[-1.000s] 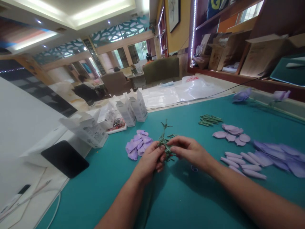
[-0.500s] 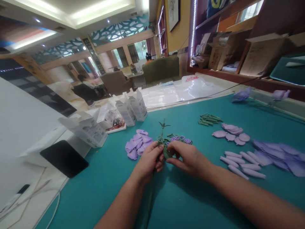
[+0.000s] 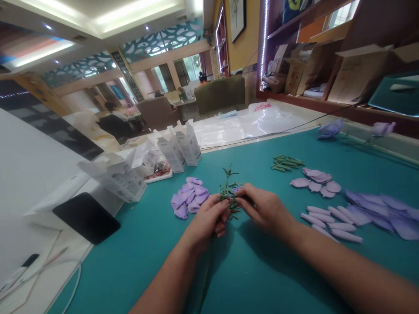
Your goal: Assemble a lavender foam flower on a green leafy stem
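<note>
My left hand [image 3: 212,216] is closed around a green artificial flower stem [image 3: 227,176]. The stem stands up past my fingers with small pointed leaves at its tip, and its lower length trails toward me under the hand. Close beside it, my right hand [image 3: 262,207] pinches a thin green piece against the stem; its exact shape is blurred and partly hidden by my fingers. Behind both hands lie small green and purple pieces [image 3: 234,213], partly covered. A pile of purple petals [image 3: 190,197] rests just left of my left hand.
On the green mat [image 3: 248,270], to the right, are green sticks [image 3: 286,163], pale petals [image 3: 316,175], rolled lilac buds [image 3: 342,227] and large purple petals [image 3: 389,209]. White boxes [image 3: 172,152] and a black tablet-like panel [image 3: 87,218] stand left. Purple flowers [image 3: 330,129] lie at the back right.
My right hand has shifted slightly right and up, its fingers now pinching at the stem. The green leaf seen under them before is turned or hidden. My left hand keeps its grip.
</note>
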`<state>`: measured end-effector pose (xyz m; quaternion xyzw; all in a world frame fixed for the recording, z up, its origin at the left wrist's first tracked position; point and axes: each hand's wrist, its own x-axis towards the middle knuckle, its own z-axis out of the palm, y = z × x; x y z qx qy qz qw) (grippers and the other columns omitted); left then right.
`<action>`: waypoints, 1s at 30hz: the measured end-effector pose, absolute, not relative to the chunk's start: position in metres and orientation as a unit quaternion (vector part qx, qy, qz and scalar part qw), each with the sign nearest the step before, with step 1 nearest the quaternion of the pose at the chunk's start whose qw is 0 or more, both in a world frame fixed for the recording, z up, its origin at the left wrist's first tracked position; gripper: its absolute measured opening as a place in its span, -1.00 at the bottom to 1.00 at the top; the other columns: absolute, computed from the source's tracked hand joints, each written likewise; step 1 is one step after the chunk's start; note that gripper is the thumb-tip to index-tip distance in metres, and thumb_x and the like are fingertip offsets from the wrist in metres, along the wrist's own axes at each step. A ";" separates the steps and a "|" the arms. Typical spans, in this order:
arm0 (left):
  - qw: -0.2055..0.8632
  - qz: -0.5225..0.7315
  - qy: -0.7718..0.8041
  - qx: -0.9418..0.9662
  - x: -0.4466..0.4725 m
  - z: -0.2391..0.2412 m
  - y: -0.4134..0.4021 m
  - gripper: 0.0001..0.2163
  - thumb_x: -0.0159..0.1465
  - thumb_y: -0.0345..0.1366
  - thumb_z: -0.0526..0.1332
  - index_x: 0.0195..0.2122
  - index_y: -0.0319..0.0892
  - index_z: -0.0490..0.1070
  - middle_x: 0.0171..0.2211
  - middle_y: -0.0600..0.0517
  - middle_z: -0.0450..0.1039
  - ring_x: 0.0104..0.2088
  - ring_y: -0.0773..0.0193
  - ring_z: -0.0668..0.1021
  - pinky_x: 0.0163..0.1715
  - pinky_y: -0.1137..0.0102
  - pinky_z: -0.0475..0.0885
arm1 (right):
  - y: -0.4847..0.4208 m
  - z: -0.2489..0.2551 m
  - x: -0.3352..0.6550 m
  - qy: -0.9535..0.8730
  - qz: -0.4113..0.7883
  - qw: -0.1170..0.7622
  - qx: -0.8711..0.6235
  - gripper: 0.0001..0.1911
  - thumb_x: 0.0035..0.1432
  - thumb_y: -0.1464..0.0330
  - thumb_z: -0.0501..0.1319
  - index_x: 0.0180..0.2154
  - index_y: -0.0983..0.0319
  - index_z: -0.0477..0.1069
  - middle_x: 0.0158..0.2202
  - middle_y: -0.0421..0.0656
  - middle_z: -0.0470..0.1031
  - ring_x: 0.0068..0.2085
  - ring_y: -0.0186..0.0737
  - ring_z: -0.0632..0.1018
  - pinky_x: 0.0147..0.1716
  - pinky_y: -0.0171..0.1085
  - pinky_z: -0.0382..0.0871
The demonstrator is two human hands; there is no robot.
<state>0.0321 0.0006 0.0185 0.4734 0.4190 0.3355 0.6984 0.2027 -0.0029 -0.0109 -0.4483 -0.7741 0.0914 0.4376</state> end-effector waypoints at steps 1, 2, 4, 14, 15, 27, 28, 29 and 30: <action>0.701 0.337 0.416 0.472 0.032 0.019 0.000 -0.77 0.20 -0.13 0.25 -0.31 -0.16 0.26 -0.59 0.22 0.20 -0.74 0.56 0.12 -0.75 0.59 0.05 | -0.003 -0.008 0.204 -0.759 0.120 0.448 -0.458 -0.86 0.26 0.35 0.05 -0.32 0.16 0.36 -0.43 -0.17 0.52 -0.45 -0.24 0.47 -0.43 -0.30 0.26; 0.704 0.339 0.411 0.469 0.032 0.020 0.000 -0.75 0.20 -0.11 0.25 -0.27 -0.16 0.29 -0.59 0.21 0.20 -0.73 0.56 0.12 -0.75 0.59 0.05 | -0.002 -0.006 0.205 -0.745 0.145 0.457 -0.464 -0.87 0.25 0.33 0.07 -0.32 0.15 0.36 -0.44 -0.18 0.52 -0.45 -0.25 0.47 -0.43 -0.30 0.27; 0.714 0.341 0.402 0.461 0.032 0.020 -0.001 -0.69 0.21 -0.03 0.22 -0.22 -0.17 0.31 -0.58 0.21 0.20 -0.73 0.56 0.10 -0.75 0.59 0.06 | -0.002 -0.002 0.207 -0.724 0.177 0.473 -0.470 -0.89 0.24 0.32 0.09 -0.32 0.16 0.37 -0.44 -0.18 0.52 -0.43 -0.24 0.48 -0.41 -0.30 0.29; 0.735 0.330 0.398 0.439 0.034 0.020 0.000 -0.67 0.31 0.00 0.07 -0.18 -0.19 0.34 -0.58 0.18 0.22 -0.73 0.53 0.11 -0.74 0.61 0.12 | -0.002 0.001 0.208 -0.712 0.199 0.489 -0.464 -0.88 0.23 0.33 0.11 -0.32 0.17 0.41 -0.39 -0.17 0.50 -0.36 -0.23 0.47 -0.35 -0.28 0.30; 0.734 0.330 0.400 0.439 0.034 0.020 -0.001 -0.67 0.31 -0.01 0.07 -0.17 -0.19 0.35 -0.58 0.18 0.23 -0.73 0.53 0.11 -0.74 0.60 0.12 | -0.002 0.001 0.208 -0.713 0.196 0.489 -0.463 -0.87 0.24 0.34 0.11 -0.32 0.17 0.41 -0.39 -0.17 0.51 -0.36 -0.23 0.48 -0.35 -0.28 0.31; 0.708 0.345 0.412 0.458 0.035 0.016 0.000 -0.71 0.31 -0.04 0.07 -0.29 -0.18 0.32 -0.63 0.18 0.25 -0.75 0.50 0.18 -0.76 0.58 0.18 | 0.000 0.000 0.209 -0.731 0.166 0.493 -0.442 -0.89 0.24 0.38 0.11 -0.31 0.17 0.40 -0.36 -0.14 0.51 -0.32 -0.21 0.50 -0.31 -0.28 0.35; 0.705 0.344 0.412 0.463 0.035 0.016 0.000 -0.71 0.31 -0.04 0.07 -0.29 -0.19 0.32 -0.64 0.18 0.25 -0.76 0.50 0.18 -0.76 0.58 0.18 | 0.000 0.000 0.209 -0.731 0.165 0.494 -0.442 -0.89 0.24 0.38 0.11 -0.31 0.17 0.40 -0.36 -0.15 0.50 -0.32 -0.22 0.50 -0.32 -0.28 0.35; 0.704 0.343 0.411 0.467 0.035 0.016 0.000 -0.72 0.31 -0.05 0.07 -0.30 -0.19 0.32 -0.64 0.18 0.25 -0.76 0.50 0.18 -0.76 0.57 0.19 | -0.001 0.000 0.209 -0.731 0.164 0.495 -0.441 -0.89 0.24 0.38 0.11 -0.31 0.17 0.40 -0.36 -0.14 0.50 -0.32 -0.22 0.50 -0.32 -0.28 0.35; 0.704 0.342 0.409 0.470 0.035 0.017 0.000 -0.72 0.31 -0.06 0.06 -0.30 -0.19 0.32 -0.64 0.18 0.25 -0.76 0.50 0.18 -0.76 0.57 0.19 | -0.001 0.000 0.209 -0.731 0.165 0.495 -0.440 -0.89 0.24 0.38 0.11 -0.31 0.18 0.40 -0.36 -0.14 0.50 -0.33 -0.22 0.50 -0.32 -0.28 0.35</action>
